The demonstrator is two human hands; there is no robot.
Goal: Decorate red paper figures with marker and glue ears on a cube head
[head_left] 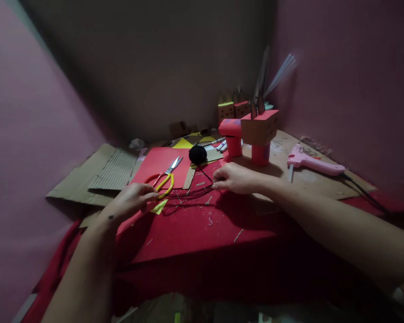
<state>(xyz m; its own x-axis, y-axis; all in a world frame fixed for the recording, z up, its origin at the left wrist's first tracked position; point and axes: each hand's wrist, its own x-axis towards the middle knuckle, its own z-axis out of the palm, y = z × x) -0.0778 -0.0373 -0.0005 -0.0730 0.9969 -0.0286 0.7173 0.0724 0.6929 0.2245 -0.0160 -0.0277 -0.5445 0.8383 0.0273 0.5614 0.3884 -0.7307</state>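
Several strands of black yarn (191, 194) stretch between my two hands, low over the red tablecloth. My left hand (132, 200) pinches one end of the strands, close to the scissors' handles. My right hand (232, 178) is closed on the other end, and from there a strand runs up to the black yarn ball (197, 154). Scissors (168, 178) with one red and one yellow handle lie on red paper (155, 163), blades pointing away from me. A small yellow paper scrap (159, 207) lies beneath the strands near my left hand.
Corrugated cardboard sheets (112, 169) lie at the left. Behind my right hand stands a red figure with a cardboard box head (260, 128). A pink glue gun (314, 162) with a cord rests on cardboard at the right. Markers (222, 144) and paper offcuts lie toward the back.
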